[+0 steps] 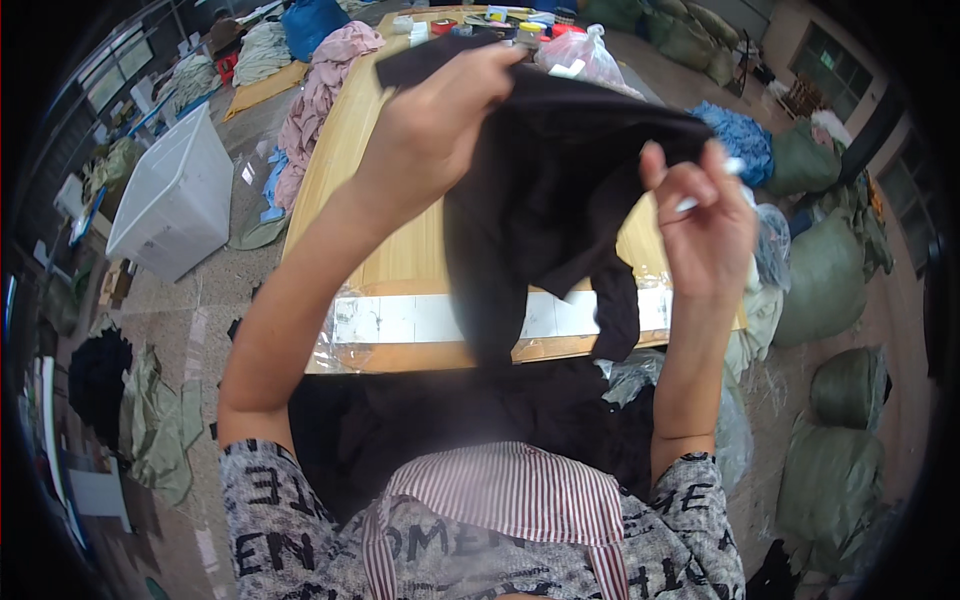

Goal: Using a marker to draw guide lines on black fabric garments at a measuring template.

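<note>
A black garment (560,180) is stretched up in the air between my two hands, above the near half of the long wooden table (385,255). My left hand (440,125) is closed on its upper edge, and a flap of the cloth sticks out to the left behind the wrist. At the right, my right hand (705,220) pinches the opposite corner between thumb and fingers. Parts of a slim white stick-like object (687,204) show between those fingers; its kind is unclear. The lower cloth hangs in folds, slightly blurred, with a narrow sleeve-like piece (615,305) near the table's front edge.
A white ruled strip (400,318) runs along the table's near edge. More black cloth (390,425) lies between the table and me. Small containers and a plastic bag (580,50) stand at the far end. Pink cloth (325,90) and a white bin (175,195) are left; stuffed sacks (820,285) right.
</note>
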`<action>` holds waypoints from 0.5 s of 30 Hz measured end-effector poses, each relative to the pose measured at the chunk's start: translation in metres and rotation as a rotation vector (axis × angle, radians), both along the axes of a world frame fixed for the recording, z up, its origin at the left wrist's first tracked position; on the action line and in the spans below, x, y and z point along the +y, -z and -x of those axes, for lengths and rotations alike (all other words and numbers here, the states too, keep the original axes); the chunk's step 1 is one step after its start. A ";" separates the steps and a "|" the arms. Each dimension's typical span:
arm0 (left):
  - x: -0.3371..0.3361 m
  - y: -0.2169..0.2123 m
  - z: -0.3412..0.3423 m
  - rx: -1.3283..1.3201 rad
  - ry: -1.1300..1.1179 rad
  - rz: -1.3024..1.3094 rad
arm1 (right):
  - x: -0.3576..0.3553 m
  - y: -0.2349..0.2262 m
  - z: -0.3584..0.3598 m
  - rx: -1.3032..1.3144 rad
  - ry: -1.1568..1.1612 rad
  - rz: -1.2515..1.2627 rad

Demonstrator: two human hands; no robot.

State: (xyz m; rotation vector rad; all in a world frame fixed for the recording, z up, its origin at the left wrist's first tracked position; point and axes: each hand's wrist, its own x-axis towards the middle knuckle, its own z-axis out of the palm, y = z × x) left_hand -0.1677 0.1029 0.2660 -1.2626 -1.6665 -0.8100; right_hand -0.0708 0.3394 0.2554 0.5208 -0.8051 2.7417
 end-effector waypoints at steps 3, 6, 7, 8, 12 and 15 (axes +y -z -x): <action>0.026 -0.043 0.002 0.295 0.071 -0.064 | -0.001 -0.055 -0.017 0.384 0.256 -0.094; 0.050 -0.102 0.020 0.492 0.169 -0.187 | -0.003 -0.094 -0.032 0.386 0.718 -0.455; 0.051 -0.122 0.020 0.529 0.162 -0.155 | -0.002 -0.107 -0.031 0.473 0.842 -0.526; 0.050 -0.141 0.018 0.572 0.146 -0.115 | 0.000 -0.122 -0.027 0.567 0.961 -0.583; 0.075 -0.192 0.019 0.483 0.056 -0.093 | 0.034 -0.167 -0.004 0.819 1.262 -0.710; 0.089 -0.186 0.045 0.455 0.079 -0.026 | 0.046 -0.159 0.032 0.837 1.364 -0.688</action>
